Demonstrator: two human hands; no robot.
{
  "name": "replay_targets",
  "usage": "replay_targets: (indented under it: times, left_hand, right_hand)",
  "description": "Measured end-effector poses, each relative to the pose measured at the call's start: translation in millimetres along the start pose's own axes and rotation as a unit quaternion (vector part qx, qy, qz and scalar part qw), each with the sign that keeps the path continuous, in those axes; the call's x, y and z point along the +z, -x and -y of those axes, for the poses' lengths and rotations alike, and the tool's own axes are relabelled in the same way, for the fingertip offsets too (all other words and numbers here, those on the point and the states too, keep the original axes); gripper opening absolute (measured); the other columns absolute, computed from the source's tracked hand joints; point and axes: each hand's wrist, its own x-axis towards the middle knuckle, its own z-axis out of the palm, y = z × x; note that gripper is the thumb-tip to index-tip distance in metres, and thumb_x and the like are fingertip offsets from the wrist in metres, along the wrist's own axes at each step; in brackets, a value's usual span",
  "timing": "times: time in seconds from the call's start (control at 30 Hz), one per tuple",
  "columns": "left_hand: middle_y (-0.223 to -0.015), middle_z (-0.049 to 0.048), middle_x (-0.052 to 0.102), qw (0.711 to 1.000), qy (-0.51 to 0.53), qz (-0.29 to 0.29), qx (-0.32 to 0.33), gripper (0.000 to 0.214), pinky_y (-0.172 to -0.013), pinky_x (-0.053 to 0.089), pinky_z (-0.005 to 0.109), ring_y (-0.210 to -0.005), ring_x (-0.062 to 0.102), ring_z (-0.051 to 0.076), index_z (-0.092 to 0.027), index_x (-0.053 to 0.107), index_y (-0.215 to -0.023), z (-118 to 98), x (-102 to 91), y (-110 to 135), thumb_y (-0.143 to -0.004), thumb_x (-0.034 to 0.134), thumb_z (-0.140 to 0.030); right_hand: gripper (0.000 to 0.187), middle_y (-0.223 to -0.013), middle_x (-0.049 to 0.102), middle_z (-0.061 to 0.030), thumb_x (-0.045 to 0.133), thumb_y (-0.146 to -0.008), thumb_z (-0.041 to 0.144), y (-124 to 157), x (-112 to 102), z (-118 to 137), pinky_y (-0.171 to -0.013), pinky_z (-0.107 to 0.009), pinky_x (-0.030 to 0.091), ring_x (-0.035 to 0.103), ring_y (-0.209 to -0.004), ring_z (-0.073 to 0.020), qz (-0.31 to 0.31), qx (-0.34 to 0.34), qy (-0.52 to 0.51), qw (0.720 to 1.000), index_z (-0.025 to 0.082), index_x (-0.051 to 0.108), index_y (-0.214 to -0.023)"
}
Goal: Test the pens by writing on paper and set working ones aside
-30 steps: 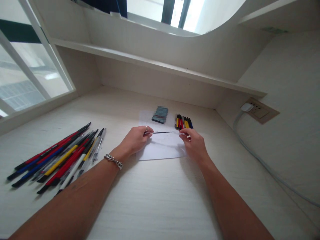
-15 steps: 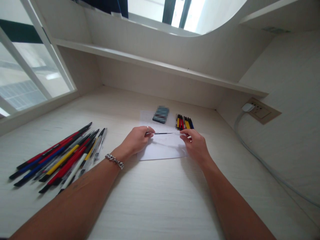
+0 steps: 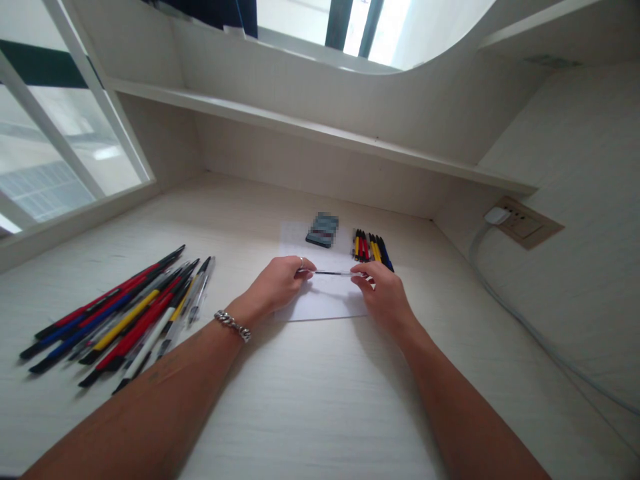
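Above a sheet of white paper, a thin dark pen refill lies level between my two hands. My left hand pinches its left end between thumb and fingers. My right hand is closed at the other end, its fingertips around a small clear pen part. Whether the refill sits inside that part is too small to tell. Just beyond my right hand, several pens lie side by side in red, yellow, black and blue.
A spread pile of pens lies on the desk at the left, near my left forearm. A dark blurred-out object rests at the paper's far end. A shelf overhangs the back. On the right, a cable hangs from a wall socket.
My hands have come closer together, the right one moving left and the left one slightly right. Less of the refill and clear part shows between them. More of the blue pen is uncovered.
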Motion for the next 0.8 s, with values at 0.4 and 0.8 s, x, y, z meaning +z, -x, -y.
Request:
replay_targets:
  times: [0.4,0.8]
  left_hand:
    - [-0.104,0.0065,0.074,0.998,0.038,0.045,0.022,0.027,-0.083,0.048,0.032,-0.093,0.066,0.02,-0.022,0.073,-0.102,-6.3,-2.1,0.7,-0.09,0.049,-0.027]
    - [-0.098,0.0051,0.075,0.998,0.056,0.038,0.013,0.022,-0.079,0.049,0.029,-0.088,0.067,0.019,-0.021,0.075,-0.099,-8.1,-4.0,-0.6,-0.086,0.058,-0.026]
  right_hand:
    - [0.012,-0.093,0.068,-0.0047,0.06,-0.086,0.017,1.4,1.0,9.6,-0.08,-0.034,0.05,0.063,-0.089,-0.0203,-0.009,-0.037,-0.026,0.999,0.022,0.068,-0.091]
    - [0.01,-0.083,0.071,-0.0036,0.065,-0.084,0.027,1.6,0.2,12.0,-0.069,-0.029,0.048,0.062,-0.072,-0.0164,0.017,0.01,-0.104,0.994,0.021,0.071,-0.089]
